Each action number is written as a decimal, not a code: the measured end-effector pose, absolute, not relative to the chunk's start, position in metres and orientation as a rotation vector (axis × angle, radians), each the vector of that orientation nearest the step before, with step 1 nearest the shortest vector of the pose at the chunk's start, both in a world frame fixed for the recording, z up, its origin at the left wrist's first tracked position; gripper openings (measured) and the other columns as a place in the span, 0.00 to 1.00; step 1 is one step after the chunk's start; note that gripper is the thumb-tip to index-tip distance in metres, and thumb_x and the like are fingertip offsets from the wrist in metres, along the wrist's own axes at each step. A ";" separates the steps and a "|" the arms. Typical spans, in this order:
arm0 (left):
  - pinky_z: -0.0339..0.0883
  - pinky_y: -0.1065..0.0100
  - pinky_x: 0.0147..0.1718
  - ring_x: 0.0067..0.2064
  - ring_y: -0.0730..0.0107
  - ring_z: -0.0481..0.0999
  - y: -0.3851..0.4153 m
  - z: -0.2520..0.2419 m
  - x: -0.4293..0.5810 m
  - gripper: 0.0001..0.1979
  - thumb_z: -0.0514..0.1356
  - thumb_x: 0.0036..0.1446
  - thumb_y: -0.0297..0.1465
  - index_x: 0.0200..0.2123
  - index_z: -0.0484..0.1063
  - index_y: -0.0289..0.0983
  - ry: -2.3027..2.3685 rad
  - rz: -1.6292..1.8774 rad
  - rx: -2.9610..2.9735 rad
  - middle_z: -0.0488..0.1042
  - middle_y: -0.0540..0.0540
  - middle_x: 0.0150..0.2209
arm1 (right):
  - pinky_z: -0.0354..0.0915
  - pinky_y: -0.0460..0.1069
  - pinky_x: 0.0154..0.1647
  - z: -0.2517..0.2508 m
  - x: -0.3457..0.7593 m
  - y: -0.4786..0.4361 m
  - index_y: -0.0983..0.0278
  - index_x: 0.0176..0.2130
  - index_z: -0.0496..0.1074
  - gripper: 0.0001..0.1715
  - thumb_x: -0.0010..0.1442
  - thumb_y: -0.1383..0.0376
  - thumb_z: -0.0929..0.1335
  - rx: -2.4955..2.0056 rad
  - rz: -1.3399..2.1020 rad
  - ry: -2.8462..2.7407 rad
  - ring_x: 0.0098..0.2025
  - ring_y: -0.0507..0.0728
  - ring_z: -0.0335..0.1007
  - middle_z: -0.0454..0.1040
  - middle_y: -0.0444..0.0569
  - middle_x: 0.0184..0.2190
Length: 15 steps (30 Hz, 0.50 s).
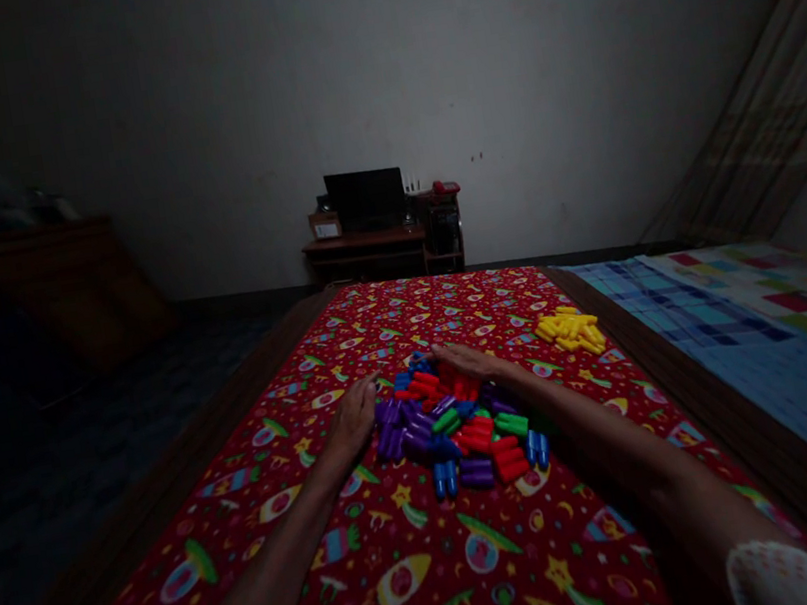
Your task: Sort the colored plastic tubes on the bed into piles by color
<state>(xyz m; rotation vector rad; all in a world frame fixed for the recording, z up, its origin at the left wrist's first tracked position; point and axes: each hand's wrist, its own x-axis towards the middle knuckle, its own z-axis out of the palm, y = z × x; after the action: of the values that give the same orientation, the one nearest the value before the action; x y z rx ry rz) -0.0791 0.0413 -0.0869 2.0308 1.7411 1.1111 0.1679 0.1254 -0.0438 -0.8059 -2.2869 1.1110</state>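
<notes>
A mixed pile of small glossy plastic pieces, each like short rounded tubes joined side by side, lies on a red patterned cloth (400,586). Purple pieces (403,429) make up its left side, with red pieces (476,433), green pieces (511,425) and blue pieces (445,479) among them. Against the left edge of the pile rests my left hand (356,416), fingers stretched out and gripping nothing visible. My right hand (467,362) reaches over the far side, flat with fingers extended, hiding some red pieces beneath it.
Apart from the pile, yellow pieces (570,330) form a separate heap at the far right of the cloth. Beyond stands a low desk (364,241) with a monitor (367,197) and a red telephone (445,187). Checked bedding (679,322) lies to the right, a wooden cabinet (60,293) left.
</notes>
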 end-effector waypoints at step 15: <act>0.59 0.54 0.60 0.59 0.59 0.68 0.040 -0.079 -0.072 0.29 0.39 0.64 0.39 0.55 0.69 0.32 1.730 1.055 2.040 0.72 0.38 0.56 | 0.53 0.63 0.65 -0.082 0.275 0.006 0.62 0.60 0.66 0.44 0.60 0.38 0.54 -1.397 0.552 -1.882 0.65 0.65 0.56 0.63 0.56 0.63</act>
<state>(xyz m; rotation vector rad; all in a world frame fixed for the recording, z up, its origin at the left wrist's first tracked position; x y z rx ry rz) -0.0716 0.0405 -0.0787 2.0403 1.7296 1.0552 0.2751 0.0064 -0.0820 -1.3975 -1.8818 0.5519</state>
